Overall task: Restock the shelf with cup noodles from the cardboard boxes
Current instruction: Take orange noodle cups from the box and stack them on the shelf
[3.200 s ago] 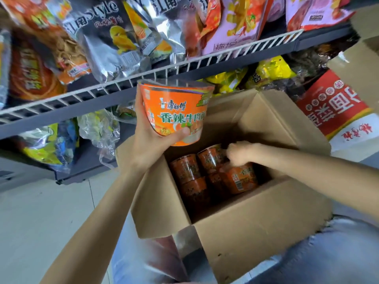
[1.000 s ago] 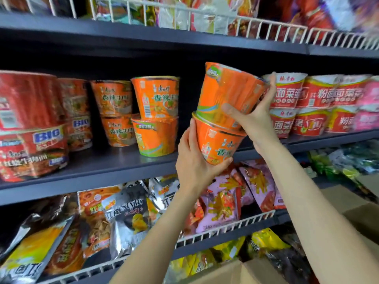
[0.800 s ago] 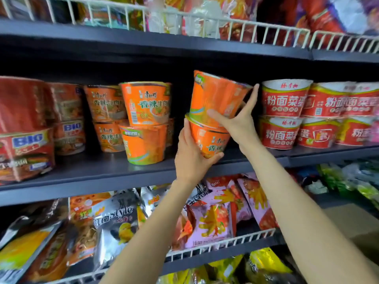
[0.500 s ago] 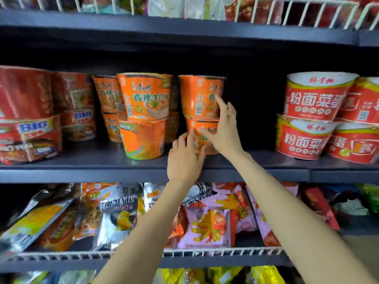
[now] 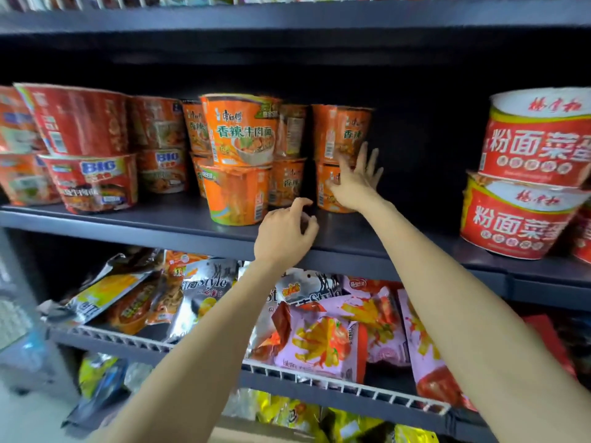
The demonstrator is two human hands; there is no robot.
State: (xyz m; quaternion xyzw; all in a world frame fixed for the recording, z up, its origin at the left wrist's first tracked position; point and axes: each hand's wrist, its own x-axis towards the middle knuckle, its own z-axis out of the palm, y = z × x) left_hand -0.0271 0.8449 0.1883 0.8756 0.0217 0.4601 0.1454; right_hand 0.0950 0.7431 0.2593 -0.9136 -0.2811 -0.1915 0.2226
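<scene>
Cup noodles [image 5: 340,132] stacked on shelf [image 5: 160,219]; right hand [image 5: 355,183] spread against them, left hand [image 5: 284,235] loose, empty.

hidden: right hand [image 5: 353,183] covers lower orange cup [image 5: 326,193] front | cut off: red bowls [image 5: 524,215] at right edge, red cups [image 5: 19,174] at left edge | blurred: floor items [image 5: 25,353] lower left

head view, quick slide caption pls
Right hand touches stacked orange cup noodles on the shelf; left hand empty.
</scene>
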